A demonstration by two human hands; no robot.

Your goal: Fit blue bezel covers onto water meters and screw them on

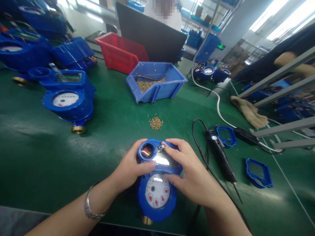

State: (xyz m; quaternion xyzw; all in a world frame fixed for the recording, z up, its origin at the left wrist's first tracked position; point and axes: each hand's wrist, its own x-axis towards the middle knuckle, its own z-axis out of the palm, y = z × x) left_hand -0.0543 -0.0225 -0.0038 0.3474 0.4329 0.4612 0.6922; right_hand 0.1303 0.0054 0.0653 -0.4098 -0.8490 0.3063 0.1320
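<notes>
We had the blue water meter point(157, 183) lying on the green tabletop point(49, 164) right at its near edge, dial face up, brass fitting toward us. Our left hand point(130, 168) gripped its left flank, thumb laid over the clear window on top. Our right hand point(190, 173) cupped the right side, forefinger and thumb pinching a small silvery part point(162, 146) at the rim of the upper housing; what that part was, we could not tell. Neither hand was spread: both were closed onto the meter.

Just right of us lay the black electric screwdriver point(221, 157), its cord looping past our wrist, with two blue plastic frames point(258, 172) beyond it. Ahead of the meter sat a loose pile of brass screws point(156, 123).

Farther off stood a blue bin point(157, 82) holding more screws, a red bin point(118, 52), another meter point(67, 101) at the left, and a tan cloth point(249, 111) at the right. A second person sat behind a dark panel across the tabletop.

We judged the risks plain: the small part could slip from so fine a pinch and vanish among the screws, and the meter, so near the edge, could slide off if our left hand eased.
</notes>
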